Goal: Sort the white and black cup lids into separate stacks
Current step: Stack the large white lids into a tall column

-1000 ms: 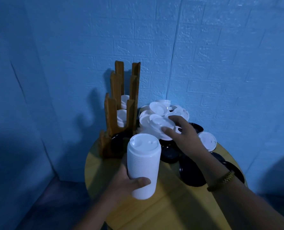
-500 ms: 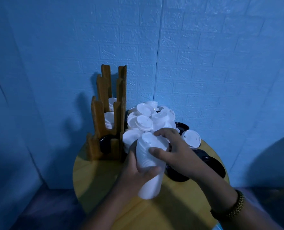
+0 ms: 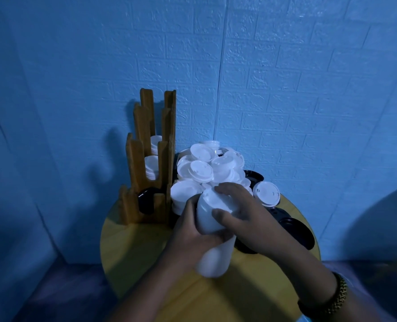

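Head view: left hand (image 3: pixel 192 235), right hand (image 3: pixel 247 219) grip one white lid stack (image 3: pixel 212 261).

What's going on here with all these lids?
A person is sorting cup lids by colour. The left hand grips a tall stack of white lids from the side, and the right hand curls over its top. Behind lies a loose pile of white lids, with black lids to the right on the round table. A wooden rack on the left holds some of each.

Dim blue cast, hard shadows, wide-angle edge warping
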A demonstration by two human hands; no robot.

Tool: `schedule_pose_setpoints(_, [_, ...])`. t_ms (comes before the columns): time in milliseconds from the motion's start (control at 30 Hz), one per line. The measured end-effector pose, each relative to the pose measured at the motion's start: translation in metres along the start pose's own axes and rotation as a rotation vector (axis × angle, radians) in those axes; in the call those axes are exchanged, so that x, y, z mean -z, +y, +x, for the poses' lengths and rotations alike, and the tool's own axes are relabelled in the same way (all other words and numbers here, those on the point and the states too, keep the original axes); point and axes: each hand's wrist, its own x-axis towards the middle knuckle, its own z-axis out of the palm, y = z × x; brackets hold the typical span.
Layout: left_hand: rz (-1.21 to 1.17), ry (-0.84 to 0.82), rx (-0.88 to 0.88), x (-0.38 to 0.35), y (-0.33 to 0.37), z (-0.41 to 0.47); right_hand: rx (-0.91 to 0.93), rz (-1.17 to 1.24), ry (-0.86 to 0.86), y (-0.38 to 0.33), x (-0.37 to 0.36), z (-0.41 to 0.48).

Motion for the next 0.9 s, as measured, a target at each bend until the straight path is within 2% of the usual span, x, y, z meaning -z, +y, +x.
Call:
schedule_pose_setpoints(167, [0.102,0.135,-0.013,-0.014,0.003,-0.006,0.028,-0.014,0.142,0.005,-0.013,-0.002])
schedule_pose_setpoints(233, [0.094,0.007,0.003,-0.004,0.005,-0.002,-0.010,0.077,0.134,0.009,-0.011,-0.005])
schedule_pose_setpoints(333, [0.003,-0.348,0.038,0.032,0.011,0.005,-0.077,0.304,0.084,0.021,-0.008,-0.018])
schedule_pose_setpoints(433, [0.033,-0.390,0.072,0.052,0.009,0.015,-0.093,0.339,0.049,0.029,-0.023,-0.028])
schedule_pose_setpoints(533, [0.234,-0.424,0.122,0.047,0.003,0.016,-0.118,0.361,0.107,0.032,-0.030,-0.029])
schedule_pose_setpoints(600, [0.283,-0.390,0.124,0.043,0.001,0.017,-0.116,0.339,0.112,0.034,-0.027,-0.032])
schedule_pose_setpoints(667, [0.350,-0.229,0.103,0.041,0.006,0.021,-0.113,0.312,0.108,0.037,-0.024,-0.037])
schedule_pose_setpoints(733, [0.606,-0.037,0.008,0.041,0.010,0.029,-0.120,0.318,0.101,0.038,-0.021,-0.039])
schedule_pose_setpoints(767, [0.748,0.000,-0.030,0.039,0.010,0.033,-0.123,0.320,0.098,0.039,-0.021,-0.039])
schedule_pose_setpoints(833, [0.927,-0.015,-0.031,0.035,0.006,0.042,-0.122,0.319,0.099,0.039,-0.021,-0.039])
schedule_pose_setpoints(900, [1.014,-0.043,0.050,0.030,0.000,0.051,-0.125,0.321,0.102,0.038,-0.021,-0.039])
